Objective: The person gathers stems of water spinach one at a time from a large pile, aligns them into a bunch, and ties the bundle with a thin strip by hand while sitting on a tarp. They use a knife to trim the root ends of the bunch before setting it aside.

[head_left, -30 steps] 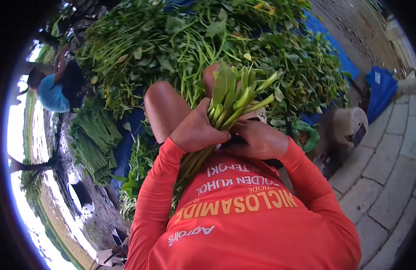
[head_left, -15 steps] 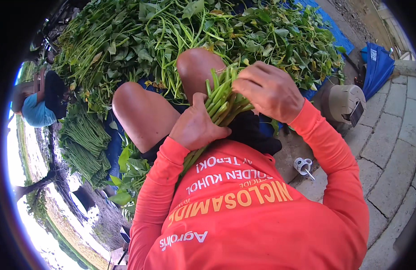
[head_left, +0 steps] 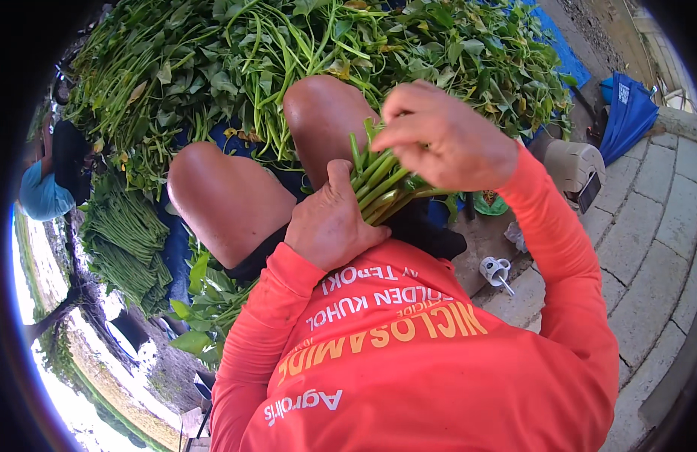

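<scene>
Mostly green, slender stem bundle [head_left: 382,184] — glossy, ends unevenly splayed

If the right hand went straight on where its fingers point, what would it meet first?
The right hand would probably meet the green stems in the left hand first, with the right knee beyond; depth is unclear, so it might pass above both.

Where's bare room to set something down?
Grey stone paving at right, bordered by the red right sleeve, beige boxy container and folded blue fabric. Crowded: the blue tarp, heaped with green leafy vines, and around the left hand, gripping a green stem bunch.
</scene>
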`<state>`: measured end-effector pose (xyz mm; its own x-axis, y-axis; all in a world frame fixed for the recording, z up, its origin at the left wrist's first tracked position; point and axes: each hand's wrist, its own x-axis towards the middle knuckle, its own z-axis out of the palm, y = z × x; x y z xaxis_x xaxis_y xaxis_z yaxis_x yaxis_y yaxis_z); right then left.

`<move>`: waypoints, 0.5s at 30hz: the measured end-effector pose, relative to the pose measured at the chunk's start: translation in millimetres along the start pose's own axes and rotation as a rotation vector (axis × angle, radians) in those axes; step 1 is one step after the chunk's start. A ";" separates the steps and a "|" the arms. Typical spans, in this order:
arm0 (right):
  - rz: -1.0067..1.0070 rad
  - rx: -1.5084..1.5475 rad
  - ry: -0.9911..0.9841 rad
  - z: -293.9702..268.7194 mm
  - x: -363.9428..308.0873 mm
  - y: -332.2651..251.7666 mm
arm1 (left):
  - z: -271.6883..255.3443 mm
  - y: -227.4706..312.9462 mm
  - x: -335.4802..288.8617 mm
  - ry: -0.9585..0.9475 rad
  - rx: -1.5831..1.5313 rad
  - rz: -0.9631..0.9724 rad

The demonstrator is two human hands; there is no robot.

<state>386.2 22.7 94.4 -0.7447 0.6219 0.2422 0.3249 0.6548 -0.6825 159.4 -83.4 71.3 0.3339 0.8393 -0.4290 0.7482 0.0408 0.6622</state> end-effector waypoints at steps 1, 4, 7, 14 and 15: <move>-0.071 -0.028 -0.031 9.4 4.5 1.2 | 0.2 -0.2 0.4 0.004 -0.011 -0.002; 0.059 -0.235 -0.185 8.2 -0.6 -5.9 | 0.8 0.5 0.6 0.037 -0.023 0.048; 0.083 -0.215 -0.186 14.8 -10.7 -21.2 | 5.0 0.0 -1.3 0.056 0.002 0.050; 0.171 -0.123 -0.216 19.8 -0.3 -7.9 | 3.5 -3.2 0.9 0.010 0.007 0.032; 0.172 -0.126 -0.214 15.8 1.7 -10.9 | 2.9 -4.2 0.1 0.039 0.007 0.061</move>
<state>372.2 9.8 91.4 -0.7742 0.6322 -0.0298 0.5166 0.6040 -0.6069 157.9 -85.0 66.7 0.3563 0.8609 -0.3633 0.7313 -0.0149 0.6819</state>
